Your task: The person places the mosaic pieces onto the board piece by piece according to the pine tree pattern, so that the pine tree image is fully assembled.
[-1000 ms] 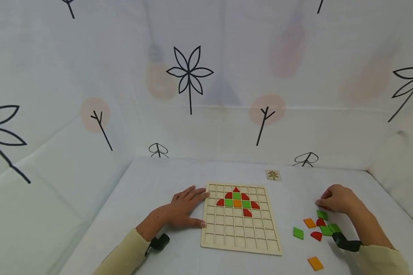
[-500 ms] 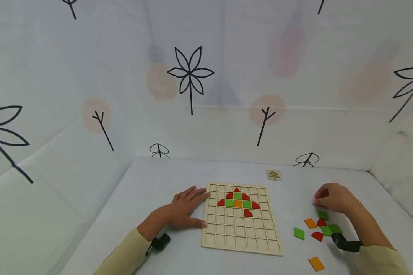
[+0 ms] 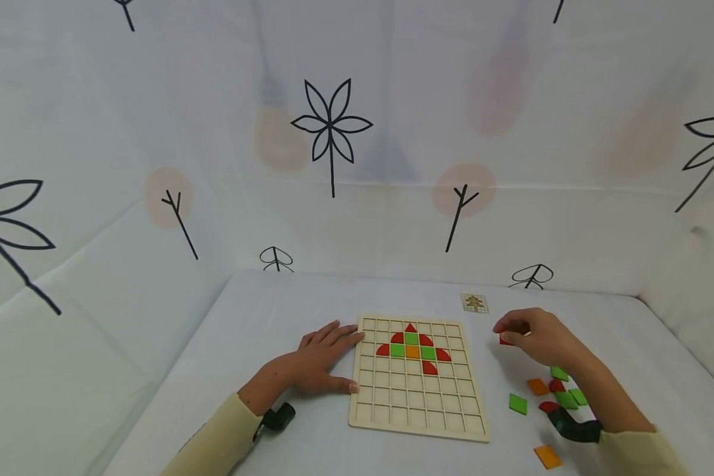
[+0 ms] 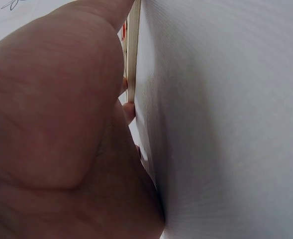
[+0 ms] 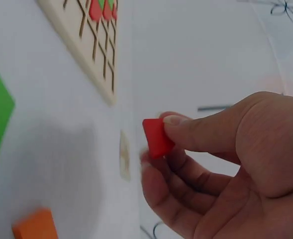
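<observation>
My right hand (image 3: 538, 334) is raised above the white table and pinches a small red tile (image 5: 157, 138) between thumb and fingers; part of the tile is hidden behind the thumb. To its left lies a pale wooden grid board (image 3: 416, 403) with red, green and orange tiles set in its upper cells, forming a stepped triangle. My left hand (image 3: 321, 362) lies spread at the board's left side, its thumb and fingertips right at the edge. In the left wrist view the palm (image 4: 47, 109) fills the left half, with the board's side edge (image 4: 132, 59) beyond it.
Right of the board lie loose tiles: a green one (image 3: 518, 404), orange ones (image 3: 548, 456) and several more red and green pieces partly behind the right forearm. A small card with a tree pattern (image 3: 475, 303) lies beyond the board. White cloth walls surround the table.
My right hand has lifted away from the loose tiles and moved left toward the board, carrying the red tile. The left hand has stayed at the board's edge.
</observation>
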Available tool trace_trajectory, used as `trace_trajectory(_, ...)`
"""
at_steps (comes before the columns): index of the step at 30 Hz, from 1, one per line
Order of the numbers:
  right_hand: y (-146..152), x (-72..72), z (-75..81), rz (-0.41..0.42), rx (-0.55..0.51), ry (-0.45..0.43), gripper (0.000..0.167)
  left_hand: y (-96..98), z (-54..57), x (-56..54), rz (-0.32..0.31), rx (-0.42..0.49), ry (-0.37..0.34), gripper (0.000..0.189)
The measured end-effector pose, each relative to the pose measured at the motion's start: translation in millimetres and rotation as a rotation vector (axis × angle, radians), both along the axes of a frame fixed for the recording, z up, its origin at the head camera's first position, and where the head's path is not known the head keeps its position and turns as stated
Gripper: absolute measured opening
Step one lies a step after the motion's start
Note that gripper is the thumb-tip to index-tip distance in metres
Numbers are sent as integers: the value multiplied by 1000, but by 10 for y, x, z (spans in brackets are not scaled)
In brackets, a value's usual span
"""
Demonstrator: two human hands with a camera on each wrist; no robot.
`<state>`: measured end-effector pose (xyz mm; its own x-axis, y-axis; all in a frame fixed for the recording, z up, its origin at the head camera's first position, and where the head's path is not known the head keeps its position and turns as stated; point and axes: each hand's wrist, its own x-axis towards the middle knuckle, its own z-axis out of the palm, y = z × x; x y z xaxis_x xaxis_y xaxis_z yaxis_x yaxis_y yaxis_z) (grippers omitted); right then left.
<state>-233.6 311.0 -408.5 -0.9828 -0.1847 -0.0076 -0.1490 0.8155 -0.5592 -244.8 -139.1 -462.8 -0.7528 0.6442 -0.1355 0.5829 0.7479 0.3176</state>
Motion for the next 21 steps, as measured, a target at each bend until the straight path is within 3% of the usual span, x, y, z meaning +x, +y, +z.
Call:
trace_trajectory(6, -372, 87, 40, 94, -120, -2, 17, 11, 5, -6, 6, -5, -7, 100)
trace_trajectory(11, -673, 130, 13, 172, -133, 105, 18, 14, -3, -13, 13, -13, -11, 101)
trace_trajectory(15, -902, 163, -25, 186, -147, 169, 17, 17, 5, -8, 12, -11, -15, 100)
trace_trajectory(21, -1171, 201, -143, 218, -233, 187, 17, 15, 22, -4, 9, -6, -15, 100)
